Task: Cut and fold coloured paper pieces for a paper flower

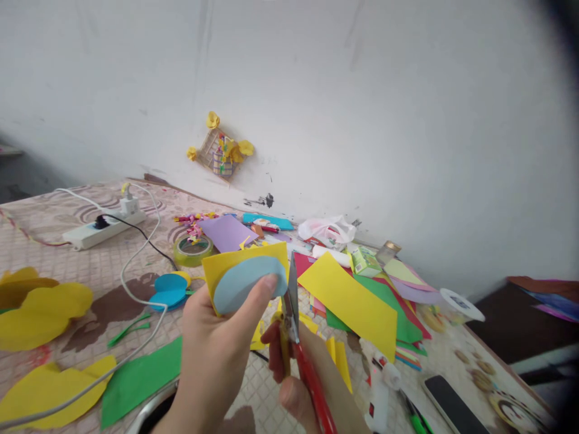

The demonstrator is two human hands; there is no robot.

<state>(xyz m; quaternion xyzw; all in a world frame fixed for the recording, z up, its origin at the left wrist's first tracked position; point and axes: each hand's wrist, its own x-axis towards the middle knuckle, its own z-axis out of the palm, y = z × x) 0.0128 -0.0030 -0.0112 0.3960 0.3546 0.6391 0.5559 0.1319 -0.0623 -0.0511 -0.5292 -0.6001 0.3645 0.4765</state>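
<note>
My left hand [226,337] is closed on a yellow paper [244,254] with a light blue oval [244,283] laid on it, the thumb pressing on the oval. My right hand [294,367] holds scissors [310,380] with red handles. Their blades [292,295] point up at the right edge of the yellow paper, close beside the oval's right end. A narrow yellow strip hangs near the blades by the fingers of my right hand.
Yellow and green sheets [353,301] lie to the right, with a phone [455,404] nearer the front. Tape [192,250], a power strip [104,229], its cable and yellow paper petals [45,313] are on the left. The wall [362,120] rises behind.
</note>
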